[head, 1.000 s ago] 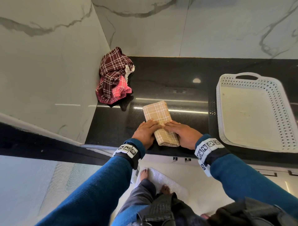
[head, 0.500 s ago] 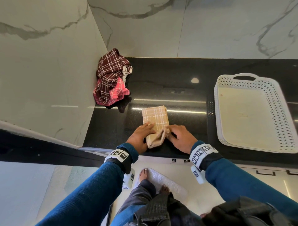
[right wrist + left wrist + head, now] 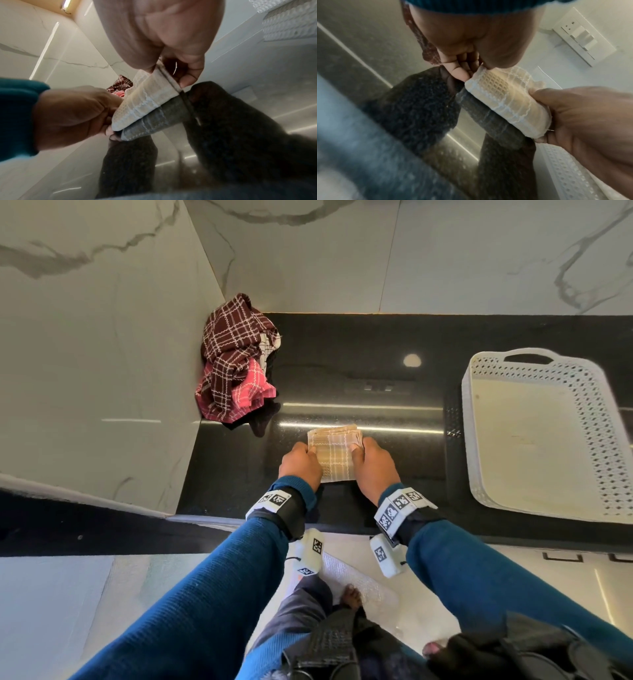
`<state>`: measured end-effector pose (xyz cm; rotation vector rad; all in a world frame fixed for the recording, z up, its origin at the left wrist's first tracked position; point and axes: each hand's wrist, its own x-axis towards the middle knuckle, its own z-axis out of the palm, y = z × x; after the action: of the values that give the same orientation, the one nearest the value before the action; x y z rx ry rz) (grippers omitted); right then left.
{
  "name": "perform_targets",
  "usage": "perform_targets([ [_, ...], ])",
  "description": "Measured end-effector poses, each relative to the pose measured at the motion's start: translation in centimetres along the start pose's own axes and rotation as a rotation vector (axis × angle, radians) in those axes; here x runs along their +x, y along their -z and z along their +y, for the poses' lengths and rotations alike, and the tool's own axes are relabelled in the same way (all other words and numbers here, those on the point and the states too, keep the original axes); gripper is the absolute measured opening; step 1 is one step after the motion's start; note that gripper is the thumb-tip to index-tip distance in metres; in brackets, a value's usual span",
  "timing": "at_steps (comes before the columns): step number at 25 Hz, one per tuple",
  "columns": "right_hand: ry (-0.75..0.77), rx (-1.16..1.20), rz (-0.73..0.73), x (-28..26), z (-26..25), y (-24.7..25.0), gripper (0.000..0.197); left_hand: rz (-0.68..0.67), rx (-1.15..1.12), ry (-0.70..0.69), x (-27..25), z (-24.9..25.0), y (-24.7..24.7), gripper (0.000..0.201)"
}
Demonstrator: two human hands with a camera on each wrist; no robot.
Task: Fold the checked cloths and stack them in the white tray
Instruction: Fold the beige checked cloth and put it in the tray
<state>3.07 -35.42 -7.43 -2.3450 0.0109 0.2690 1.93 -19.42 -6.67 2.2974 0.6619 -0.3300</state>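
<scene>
A beige checked cloth, folded into a small thick packet, lies on the black counter near its front edge. My left hand pinches its left side and my right hand pinches its right side. The left wrist view has the beige cloth held between both hands just above its reflection. In the right wrist view the beige cloth is gripped the same way. A heap of maroon and pink checked cloths sits in the back left corner. The white tray stands at the right, holding no cloth.
Marble walls close the counter at the left and back. A switch plate is on the wall. Bare black counter lies between the folded cloth and the tray. A white mat lies on the floor below.
The long beige strip has been folded over away from me into a shorter, thicker packet. Both hands moved forward with the fold and now grip its two sides.
</scene>
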Motion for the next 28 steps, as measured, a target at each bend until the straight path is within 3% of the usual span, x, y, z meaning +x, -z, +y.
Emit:
perform_targets([
  [5,-0.035,-0.232,0.051,1.3,-0.8,-0.7,0.033,-0.043,0.184,0.099,0.4,2.4,-0.1,0.031],
  [9,-0.132,-0.226,0.072,2.0,-1.5,-0.4,0.033,-0.064,0.270,0.108,0.7,3.6,0.0,0.031],
  [13,-0.148,-0.067,0.089,1.4,-1.8,0.4,0.026,-0.051,0.093,0.084,0.1,3.5,0.9,0.027],
  [15,0.005,-0.106,0.191,0.6,-1.7,1.0,0.038,0.029,-0.005,-0.004,-1.0,2.6,1.4,0.029],
  [17,0.228,-0.249,0.242,-0.6,-1.8,0.9,0.051,0.136,0.192,-0.296,-2.2,1.0,1.3,0.036],
  [19,0.368,-0.415,0.105,-1.7,-2.1,-0.3,0.062,0.143,0.437,-0.596,-2.7,-0.3,0.6,0.048],
  [20,0.375,-0.485,0.002,-1.8,-1.9,-0.9,0.067,0.084,0.557,-0.663,-2.4,-0.7,0.0,0.056],
  [23,0.328,-0.651,-0.219,-0.6,-0.1,-1.6,0.075,-0.096,0.803,-0.621,-0.4,-1.6,-1.3,0.065],
  [28,0.269,-0.733,-0.239,0.8,1.3,-1.2,0.078,-0.108,0.813,-0.599,1.0,-2.4,-1.1,0.069],
])
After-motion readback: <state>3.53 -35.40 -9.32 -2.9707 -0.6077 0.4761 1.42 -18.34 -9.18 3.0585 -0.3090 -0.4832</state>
